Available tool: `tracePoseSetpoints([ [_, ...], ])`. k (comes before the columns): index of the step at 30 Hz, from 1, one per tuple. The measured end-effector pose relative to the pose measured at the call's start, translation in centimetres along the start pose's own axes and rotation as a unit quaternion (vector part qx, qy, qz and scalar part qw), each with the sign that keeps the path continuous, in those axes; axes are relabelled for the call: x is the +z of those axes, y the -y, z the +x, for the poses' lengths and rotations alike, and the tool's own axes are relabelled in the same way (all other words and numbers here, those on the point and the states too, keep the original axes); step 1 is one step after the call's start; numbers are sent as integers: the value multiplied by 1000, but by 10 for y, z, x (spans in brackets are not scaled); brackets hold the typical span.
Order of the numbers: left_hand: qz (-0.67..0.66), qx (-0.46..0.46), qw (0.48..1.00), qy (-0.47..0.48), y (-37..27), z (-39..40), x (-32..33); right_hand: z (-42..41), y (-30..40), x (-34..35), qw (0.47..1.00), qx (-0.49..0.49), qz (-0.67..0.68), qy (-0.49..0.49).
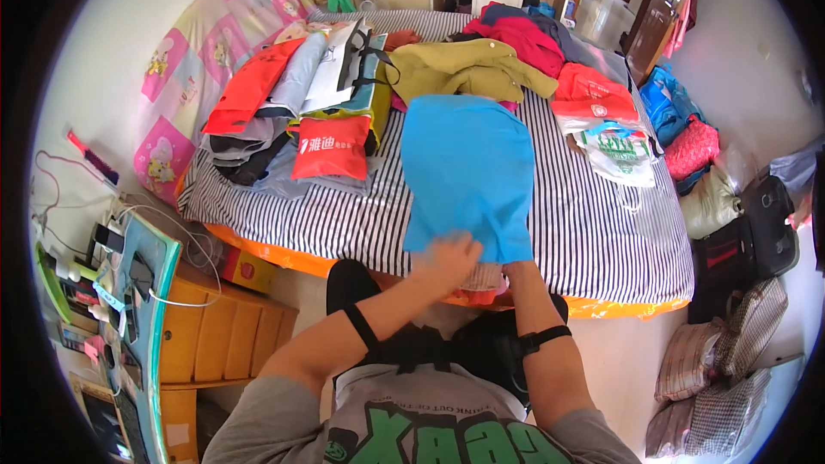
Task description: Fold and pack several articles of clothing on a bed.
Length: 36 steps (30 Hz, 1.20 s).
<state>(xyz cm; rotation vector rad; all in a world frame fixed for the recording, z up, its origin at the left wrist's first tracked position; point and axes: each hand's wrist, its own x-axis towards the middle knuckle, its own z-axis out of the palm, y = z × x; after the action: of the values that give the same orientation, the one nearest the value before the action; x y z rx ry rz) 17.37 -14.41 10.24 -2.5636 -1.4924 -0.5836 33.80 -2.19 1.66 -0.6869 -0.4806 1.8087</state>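
A bright blue fabric piece (469, 167) lies spread over the front middle of the bed; whether it is a bag or a single cloth I cannot tell. My left hand (451, 256) is motion-blurred at its lower left edge, and its grip is unclear. At the lower right corner, my right hand (517, 269) grips the fabric, most of its fingers hidden beneath. Between my wrists a pale, sheer item (483, 278) shows under the blue edge. Just beyond the blue fabric lies an olive-green garment (464, 67).
Folded clothes and bags, including a red bag (332, 148), are piled on the striped bedsheet (583, 238) at left. A red plastic bag (593, 93) and a white bag (619, 158) lie right. A cluttered desk (145, 251) flanks the bed; packed bundles (728, 399) stand on the right floor.
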Motion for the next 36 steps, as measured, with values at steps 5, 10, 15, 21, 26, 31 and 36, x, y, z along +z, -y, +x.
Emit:
tracePoseSetpoints([
  [5,111,-63,987,-98,56,1,-26,-11,11,-18,998,-42,29,-22],
  [10,81,-118,988,57,67,-10,-3,-10,20,-16,997,-66,39,-25],
  [15,18,9,992,124,33,-35,-9,-14,20,-16,996,-69,36,-31],
  [21,-73,21,991,107,-16,-26,-18,-25,8,-22,996,-68,44,-40],
  [26,-14,-43,999,-10,10,-18,-9,-26,0,-17,997,-60,41,-39],
  [31,7,-40,996,-82,32,0,-6,-42,28,4,994,-83,35,-60],
  [36,41,-91,991,-91,47,-21,-19,-6,-1,0,998,-49,30,-25],
])
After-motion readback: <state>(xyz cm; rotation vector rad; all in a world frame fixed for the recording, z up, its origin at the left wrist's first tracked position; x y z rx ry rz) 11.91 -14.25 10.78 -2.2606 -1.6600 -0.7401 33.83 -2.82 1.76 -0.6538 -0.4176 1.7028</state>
